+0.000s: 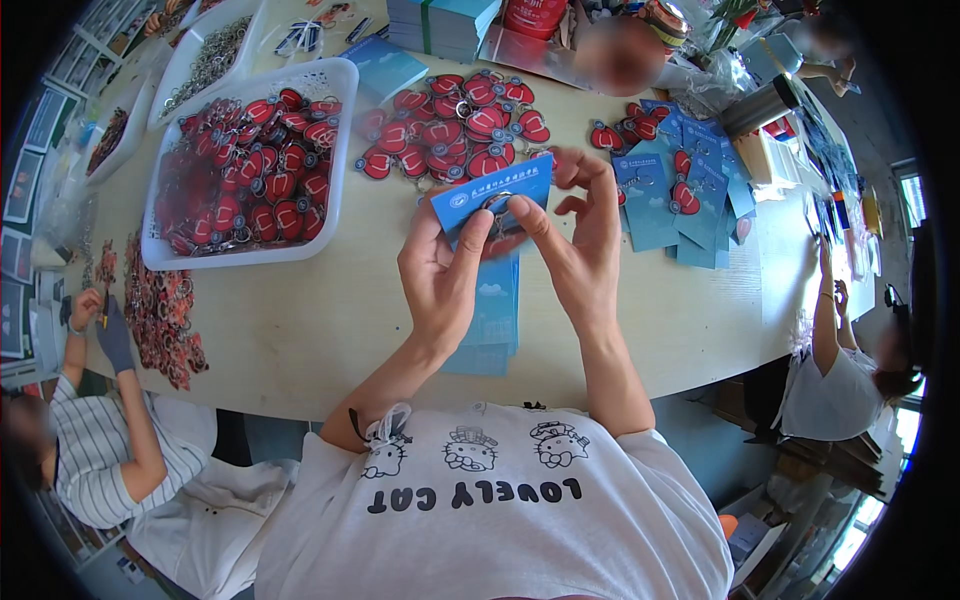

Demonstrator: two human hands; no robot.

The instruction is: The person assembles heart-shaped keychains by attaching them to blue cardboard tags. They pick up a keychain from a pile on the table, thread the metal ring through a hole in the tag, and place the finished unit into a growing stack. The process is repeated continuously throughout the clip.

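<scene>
A small blue backing card (518,184) is held up over the table in front of me, tilted. My left hand (437,288) pinches its left side, fingers behind and thumb in front. On the card's face lies a metal key ring (497,203), with both thumbs against it. My right hand (583,260) is closed at the card's right side, its thumb pressing the ring and its index finger curled near the upper corner. Something red shows partly behind the card, mostly hidden by my fingers. Below my hands lies a pile of blue cards (492,318).
Red keychains (440,135) lie heaped beyond my hands. A white bin (347,120) of more stands left. Finished-looking cards with keychains (655,225) overlap at right, near a dark cylindrical bottle (760,107). Orange-red trinkets (160,320) lie far left. People sit at both sides.
</scene>
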